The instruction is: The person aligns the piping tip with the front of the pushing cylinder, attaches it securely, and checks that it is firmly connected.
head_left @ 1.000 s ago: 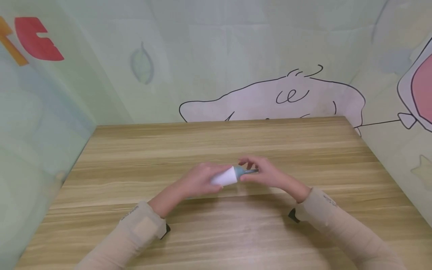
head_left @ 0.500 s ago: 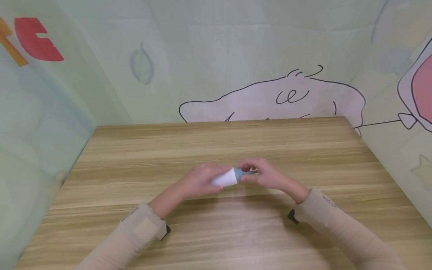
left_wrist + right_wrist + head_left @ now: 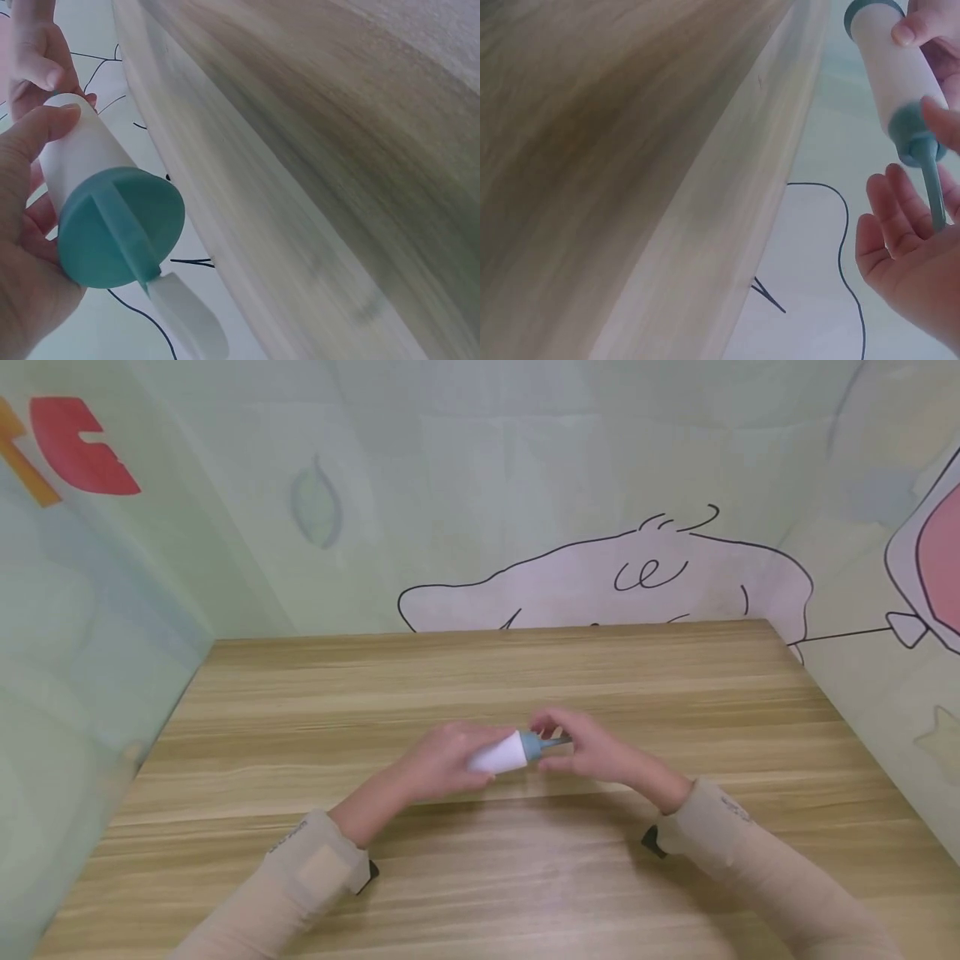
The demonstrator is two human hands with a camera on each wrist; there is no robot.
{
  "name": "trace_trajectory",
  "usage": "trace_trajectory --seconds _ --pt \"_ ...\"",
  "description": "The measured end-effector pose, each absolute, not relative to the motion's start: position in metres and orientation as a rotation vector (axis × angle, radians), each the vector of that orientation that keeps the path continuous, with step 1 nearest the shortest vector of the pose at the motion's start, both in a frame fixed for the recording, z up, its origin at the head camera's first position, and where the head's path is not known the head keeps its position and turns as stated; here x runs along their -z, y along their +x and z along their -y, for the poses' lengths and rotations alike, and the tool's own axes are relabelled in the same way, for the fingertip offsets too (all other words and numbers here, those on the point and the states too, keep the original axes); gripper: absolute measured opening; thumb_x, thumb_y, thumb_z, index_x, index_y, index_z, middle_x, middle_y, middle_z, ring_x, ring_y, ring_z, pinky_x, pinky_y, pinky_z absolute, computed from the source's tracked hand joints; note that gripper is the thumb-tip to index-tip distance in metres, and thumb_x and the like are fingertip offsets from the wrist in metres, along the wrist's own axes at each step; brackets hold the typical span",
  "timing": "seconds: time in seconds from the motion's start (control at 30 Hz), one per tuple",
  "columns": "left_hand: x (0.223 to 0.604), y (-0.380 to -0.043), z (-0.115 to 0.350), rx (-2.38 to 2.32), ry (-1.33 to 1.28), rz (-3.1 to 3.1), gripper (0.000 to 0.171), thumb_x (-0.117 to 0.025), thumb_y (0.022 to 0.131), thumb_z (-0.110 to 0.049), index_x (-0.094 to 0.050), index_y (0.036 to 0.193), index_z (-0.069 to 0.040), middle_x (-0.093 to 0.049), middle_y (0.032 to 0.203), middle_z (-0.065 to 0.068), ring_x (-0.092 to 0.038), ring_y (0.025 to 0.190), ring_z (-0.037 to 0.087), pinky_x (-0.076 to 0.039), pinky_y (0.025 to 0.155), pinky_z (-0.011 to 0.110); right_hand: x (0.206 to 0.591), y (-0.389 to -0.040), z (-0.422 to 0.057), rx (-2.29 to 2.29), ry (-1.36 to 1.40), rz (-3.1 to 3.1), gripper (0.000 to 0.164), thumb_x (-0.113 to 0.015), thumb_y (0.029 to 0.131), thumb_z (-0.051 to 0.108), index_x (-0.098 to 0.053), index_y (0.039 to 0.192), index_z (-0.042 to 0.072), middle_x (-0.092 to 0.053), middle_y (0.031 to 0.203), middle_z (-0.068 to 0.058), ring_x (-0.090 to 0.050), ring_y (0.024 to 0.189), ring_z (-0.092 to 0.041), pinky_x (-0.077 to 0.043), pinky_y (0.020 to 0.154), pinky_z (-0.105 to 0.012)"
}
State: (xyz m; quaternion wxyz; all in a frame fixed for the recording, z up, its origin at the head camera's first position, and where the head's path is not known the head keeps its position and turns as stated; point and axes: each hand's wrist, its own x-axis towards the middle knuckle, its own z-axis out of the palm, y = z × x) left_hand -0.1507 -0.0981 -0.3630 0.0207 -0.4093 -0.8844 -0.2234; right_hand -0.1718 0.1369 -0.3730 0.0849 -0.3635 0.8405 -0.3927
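My left hand [image 3: 446, 762] grips a white tube-shaped bottle [image 3: 502, 754], its thumb laid along the white body. The bottle lies nearly level above the table. A teal collar [image 3: 532, 746] faces right and tapers to a thin teal nozzle [image 3: 931, 184]. On the opposite end, the left wrist view shows a round teal cap [image 3: 154, 206] with a raised bar and a white flap [image 3: 187, 319]. My right hand [image 3: 596, 750] is around the nozzle with its fingers spread loosely. Its thumb is right by the collar in the right wrist view, and the nozzle tip overlaps the palm.
A wood-grain table [image 3: 480, 677] lies beneath both hands. Printed fabric [image 3: 480, 485] with cartoon drawings hangs behind it and at both sides. Each sleeve carries a wrist strap [image 3: 318, 856] near the cuff.
The right fingers closed in around the collar half a second ago, then spread apart again. The left hand and the bottle have stayed in place.
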Motion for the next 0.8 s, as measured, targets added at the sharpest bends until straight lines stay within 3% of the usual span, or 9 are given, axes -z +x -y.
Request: trace_trajectory --seconds 0.2,0.33,0.5,0.67,0.8 --pt "0.3637 -0.1509 0.0963 0.7 -1.3 2.701 0.052 -0.07 0.071 -0.016 -0.055 0.119 -0.005 -0.06 0.115 0.009 -0.06 0.099 0.021 -0.05 0.081 0.033 0.3745 -0.1712 -0.1361 1.222 -1.039 -2.5 0.027 -0.068 0.074 0.007 -0.058 0.099 0.007 -0.063 0.088 -0.003 -0.055 0.081 -0.014 -0.048 0.072 -0.035" --pt "0.3652 -0.1508 0.0963 0.678 -1.313 2.682 0.053 -0.071 0.071 -0.016 -0.055 0.119 -0.005 -0.06 0.115 0.009 -0.06 0.099 0.021 -0.05 0.082 0.033 0.3757 -0.1726 -0.1375 1.211 -0.999 -2.471 0.027 -0.065 0.079 0.015 -0.061 0.103 0.004 -0.065 0.095 -0.007 -0.059 0.085 -0.015 -0.05 0.076 -0.03" --pt "0.3668 -0.1508 0.0963 0.67 -1.319 2.665 0.052 -0.07 0.071 -0.016 -0.054 0.119 -0.005 -0.06 0.116 0.009 -0.06 0.1 0.022 -0.049 0.083 0.034 0.3765 -0.1745 -0.1401 1.173 -0.998 -2.461 0.035 -0.06 0.083 0.023 -0.059 0.11 0.001 -0.065 0.102 -0.011 -0.06 0.091 -0.019 -0.05 0.08 -0.032" --pt "0.3672 -0.1504 0.0966 0.662 -1.301 2.696 0.052 -0.069 0.072 -0.017 -0.053 0.12 -0.005 -0.059 0.118 0.009 -0.059 0.1 0.023 -0.049 0.083 0.035 0.3748 -0.1736 -0.1412 1.146 -1.001 -2.504 0.047 -0.068 0.076 0.02 -0.052 0.117 0.003 -0.061 0.106 -0.01 -0.055 0.093 -0.021 -0.045 0.08 -0.036" --pt "0.3681 -0.1506 0.0961 0.67 -1.302 2.691 0.052 -0.069 0.072 -0.017 -0.054 0.12 -0.005 -0.059 0.117 0.009 -0.06 0.099 0.022 -0.049 0.082 0.034 0.3735 -0.1712 -0.1395 1.181 -1.045 -2.481 0.038 -0.071 0.072 0.009 -0.053 0.105 0.006 -0.06 0.099 -0.005 -0.052 0.09 -0.018 -0.044 0.078 -0.033"
